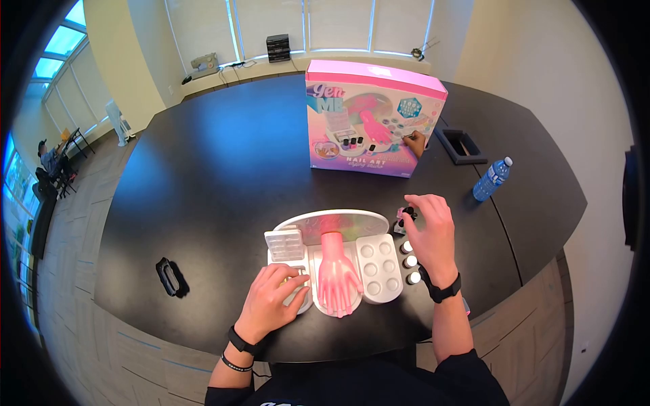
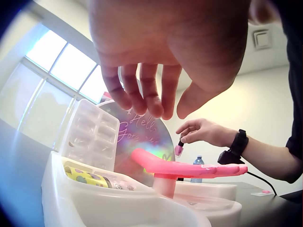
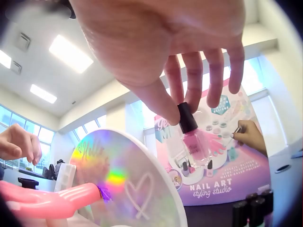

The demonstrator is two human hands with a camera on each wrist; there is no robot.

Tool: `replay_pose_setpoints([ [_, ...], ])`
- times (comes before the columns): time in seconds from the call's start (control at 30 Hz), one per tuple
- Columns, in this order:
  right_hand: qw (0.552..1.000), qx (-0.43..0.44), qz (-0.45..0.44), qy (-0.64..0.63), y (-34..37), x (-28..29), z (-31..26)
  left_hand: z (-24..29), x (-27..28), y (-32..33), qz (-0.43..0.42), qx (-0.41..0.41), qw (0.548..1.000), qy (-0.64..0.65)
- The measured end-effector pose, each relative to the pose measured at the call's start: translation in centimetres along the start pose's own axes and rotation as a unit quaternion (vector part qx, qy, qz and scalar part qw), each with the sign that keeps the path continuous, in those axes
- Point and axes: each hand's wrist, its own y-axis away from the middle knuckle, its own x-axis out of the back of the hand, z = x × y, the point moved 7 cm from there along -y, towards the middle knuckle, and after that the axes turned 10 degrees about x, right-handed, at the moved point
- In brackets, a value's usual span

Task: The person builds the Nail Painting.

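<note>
My right hand point(image 1: 433, 233) pinches the black cap of a pink nail polish bottle point(image 3: 195, 146) between thumb and fingertips, holding it raised beside the mirror. My left hand point(image 1: 272, 301) hovers over the left compartment of the white nail art stand point(image 2: 118, 201), fingers bent downward with nothing between them. In that compartment lies a yellow patterned roll point(image 2: 85, 177). A pink model hand point(image 1: 333, 274) stands palm down in the middle, before an iridescent mirror point(image 3: 125, 175). The clear lid point(image 1: 284, 243) stands raised at the left; a palette with round wells point(image 1: 379, 269) sits at the right.
Small bottles with white tops point(image 1: 409, 261) line the stand's right side. More black-capped bottles point(image 3: 255, 210) show in the right wrist view. Behind stands a large nail art box point(image 1: 372, 118). A water bottle point(image 1: 492, 179), a dark tray point(image 1: 462, 147) and a black object point(image 1: 169, 276) lie around.
</note>
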Motion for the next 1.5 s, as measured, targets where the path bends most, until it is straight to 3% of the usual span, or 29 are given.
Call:
replay_pose_setpoints([
  [0.23, 0.998, 0.037, 0.01, -0.053, -0.1, 2.3, -3.9, 1.1, 0.2, -0.4, 0.019, -0.009, 1.0, 0.019],
  [0.47, 0.986, 0.093, -0.028, -0.133, 0.8, 1.2, -7.6, 2.1, 0.1, -0.8, 0.016, -0.028, 0.999, 0.037],
  [0.87, 0.953, 0.149, -0.093, -0.247, 2.5, -1.9, -13.2, 2.3, -0.1, -0.7, -0.01, 0.026, 0.986, 0.166],
  [1.27, 0.939, 0.128, -0.12, -0.294, 3.9, -3.8, -14.8, 0.3, 0.3, 1.0, -0.038, 0.062, 0.988, 0.134],
  [1.5, 0.954, 0.108, -0.127, -0.25, 4.1, -3.2, -12.1, -1.8, 2.0, 1.6, -0.051, 0.116, 0.988, 0.09],
])
